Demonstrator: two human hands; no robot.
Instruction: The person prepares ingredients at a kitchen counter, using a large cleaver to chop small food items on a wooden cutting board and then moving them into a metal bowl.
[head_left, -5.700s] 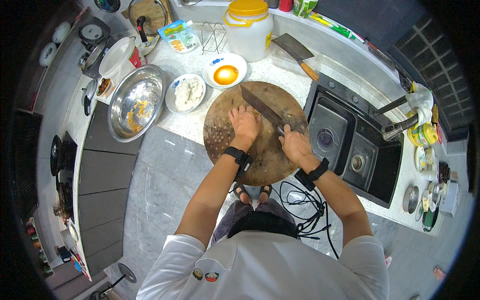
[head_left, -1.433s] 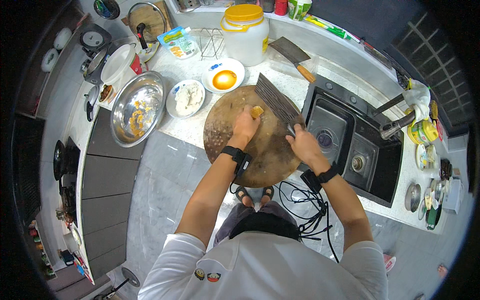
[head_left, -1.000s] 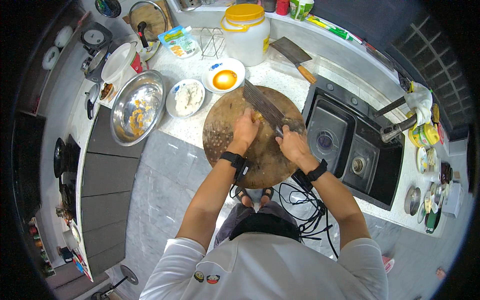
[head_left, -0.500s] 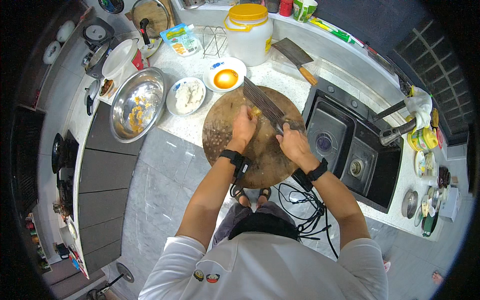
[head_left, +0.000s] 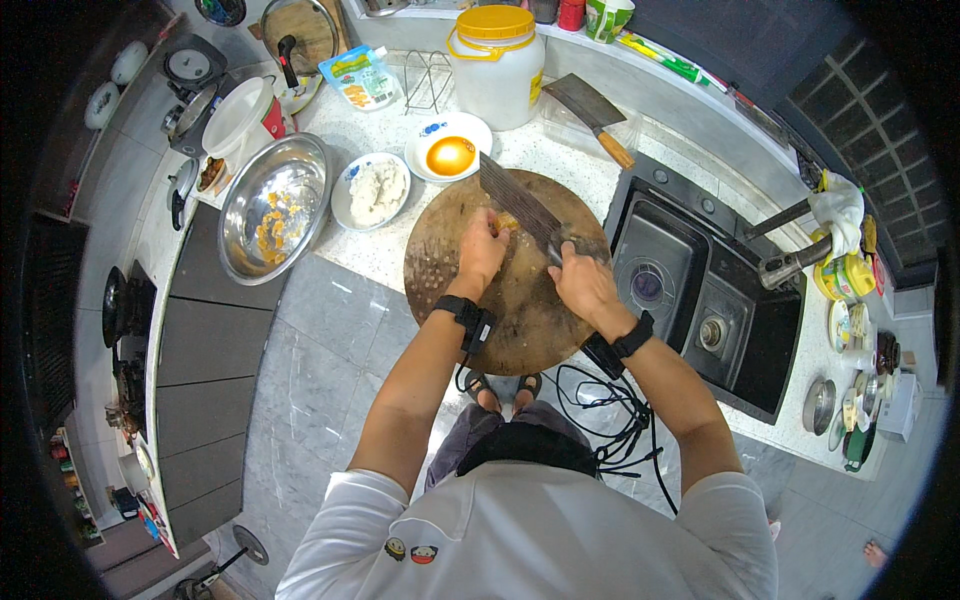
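My right hand (head_left: 583, 280) grips the handle of a cleaver (head_left: 522, 205), its dark blade slanting up to the left over a round wooden chopping board (head_left: 450, 285). My left hand (head_left: 483, 245) has its fingers bent around a small yellow piece of food (head_left: 505, 221) beside the blade. What kind of food it is I cannot make out. Behind the board sit a white bowl of amber-brown liquid (head_left: 451, 156) and a dish of white paste (head_left: 377, 192). Farther left, a steel basin (head_left: 235, 215) holds several small yellow-orange pieces.
A second cleaver (head_left: 590, 112) lies behind the board, near a white tub with a yellow lid (head_left: 495, 75). The black double sink (head_left: 700, 290) is on the right. A blue pouch (head_left: 362, 80) and wire rack (head_left: 428, 85) stand at the back. Black cables (head_left: 625, 430) hang below the board.
The cleaver has shifted slightly left with my right hand. My left hand stays at the yellow piece, having moved only a little.
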